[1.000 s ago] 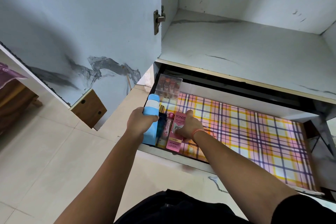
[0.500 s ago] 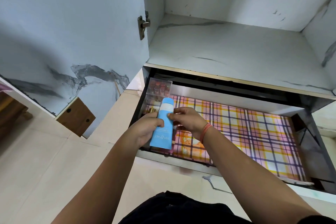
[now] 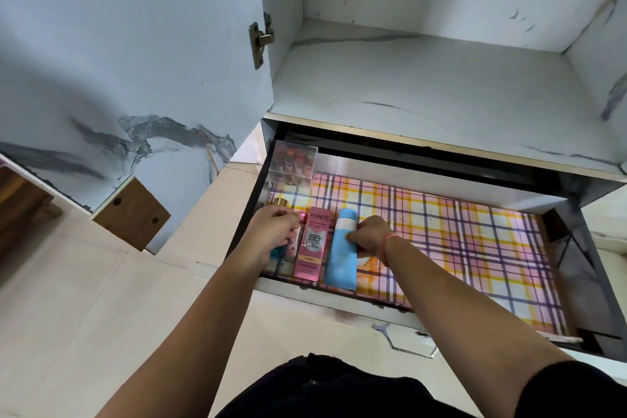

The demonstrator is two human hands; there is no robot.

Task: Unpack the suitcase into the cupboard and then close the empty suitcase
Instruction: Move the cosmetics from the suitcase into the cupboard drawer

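The cupboard's drawer (image 3: 339, 299) stands pulled out, lined with pink and yellow plaid paper (image 3: 475, 241). A blue tube (image 3: 341, 258) lies flat on the liner, and my right hand (image 3: 368, 236) grips its upper right side. To its left lies a pink cream box (image 3: 312, 244). My left hand (image 3: 274, 231) covers small bottles at the drawer's left end, its fingers curled over a pink bottle (image 3: 296, 241) and a gold-capped one (image 3: 281, 203). A clear lipstick box (image 3: 293, 164) stands in the far left corner. The suitcase is out of view.
Above the drawer is a bare marble-patterned shelf (image 3: 424, 85). The cupboard door (image 3: 118, 61) hangs open to the left over a beige tiled floor (image 3: 101, 299). A brown wooden block (image 3: 132, 214) sits at the door's lower edge. Wooden furniture (image 3: 20, 210) shows at far left.
The blue tube passed from my left hand to my right and now lies flat right of the pink box. My left hand moved onto the small bottles at the left end.
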